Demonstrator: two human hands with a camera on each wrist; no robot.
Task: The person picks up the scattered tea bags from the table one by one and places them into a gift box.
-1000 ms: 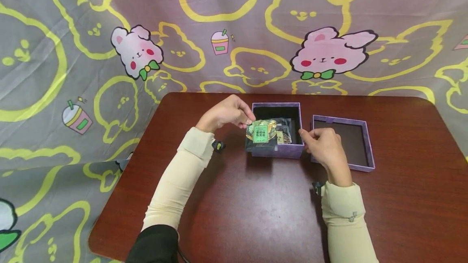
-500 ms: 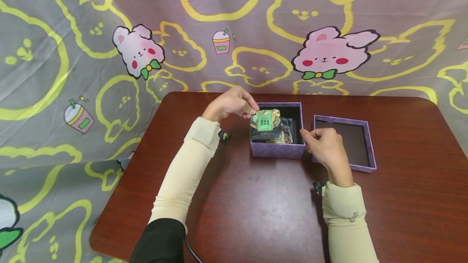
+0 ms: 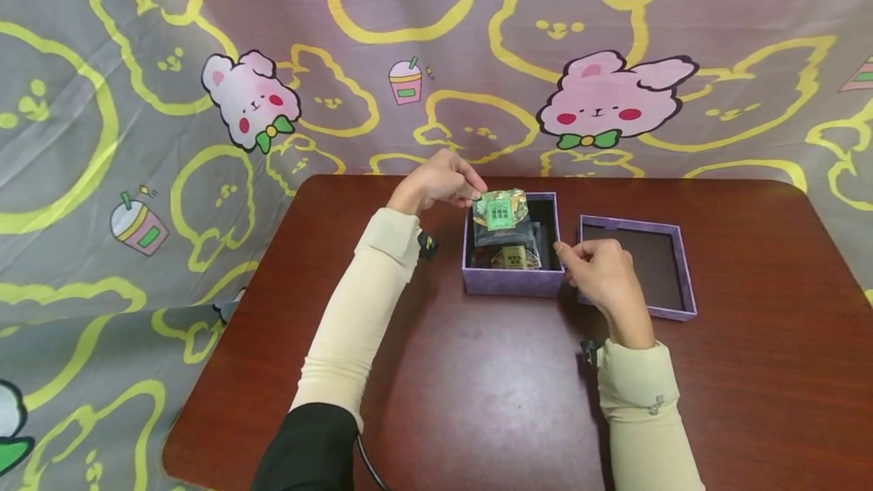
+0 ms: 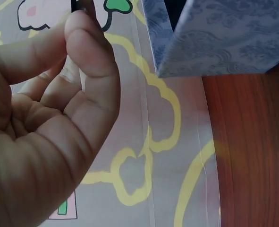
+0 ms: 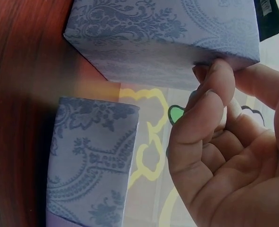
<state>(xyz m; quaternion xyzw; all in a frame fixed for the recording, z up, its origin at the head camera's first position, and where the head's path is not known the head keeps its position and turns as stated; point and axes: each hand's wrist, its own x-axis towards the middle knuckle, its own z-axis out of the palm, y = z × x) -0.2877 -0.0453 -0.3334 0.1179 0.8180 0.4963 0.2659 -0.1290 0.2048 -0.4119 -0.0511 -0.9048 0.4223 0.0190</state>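
Observation:
Between thumb and fingertips, my left hand pinches the top left corner of a dark sachet with a green label. The sachet hangs tilted over the open purple patterned box. Lower in the box lies another dark sachet with a pale yellow label; others may be hidden beneath. At the box's front right corner, my right hand pinches the rim, its fingers curled in the right wrist view. Only a thin dark edge of the held sachet shows at the left fingertips in the left wrist view.
The purple lid lies inside-up on the brown table, just right of the box. A patterned cloth hangs behind and to the left of the table. A dark cable runs by the left sleeve.
My left hand has carried the green-labelled sachet up, back and slightly right, from in front of the box's left front to above its inside. The right hand keeps its place on the rim.

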